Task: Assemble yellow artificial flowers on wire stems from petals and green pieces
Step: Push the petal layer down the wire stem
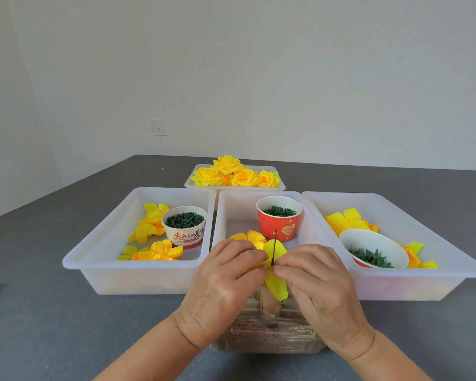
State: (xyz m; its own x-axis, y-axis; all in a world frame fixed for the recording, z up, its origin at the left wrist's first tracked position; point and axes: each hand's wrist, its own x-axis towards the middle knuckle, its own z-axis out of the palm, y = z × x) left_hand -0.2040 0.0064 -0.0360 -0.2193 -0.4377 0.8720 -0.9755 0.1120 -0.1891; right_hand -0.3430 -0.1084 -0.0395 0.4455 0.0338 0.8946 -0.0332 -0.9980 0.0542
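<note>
So the yellow petal piece (276, 273) sits dead centre near the front edge of the counter (66, 312), threaded on a thin dark wire stem (274, 247) that pokes straight up through its middle. It looks like light fabric, floppy and easy to crease, so I'd guess it weighs nothing and wants to be held right at the hub where the wire goes through, not by the lobes. The wire looks stiff but skinny, probably bends if you lean on it. The left hand (226, 281) has a narrow grip, fingertips pinching the petal at 9 o'clock of the wire, and the right hand (318, 284) does the same from 3 o'clock. Under the hands there's a clear plastic container (267, 336) with something brownish in it, can't tell what. Moving out: at 12 o'clock a white tray (223, 213) holds a red paper cup (279, 225) of green rings and more petals. At 10 o'clock another tray (99, 237) has a printed cup (184, 228) of dark green pegs plus loose petal layers (151, 218). At 2 o'clock a third tray (451, 243) has a tipped white bowl (374, 248) of spiky green bits and flat yellow petals (346, 220). Far at 12, finished roses (232, 173) are piled in a small tray
</note>
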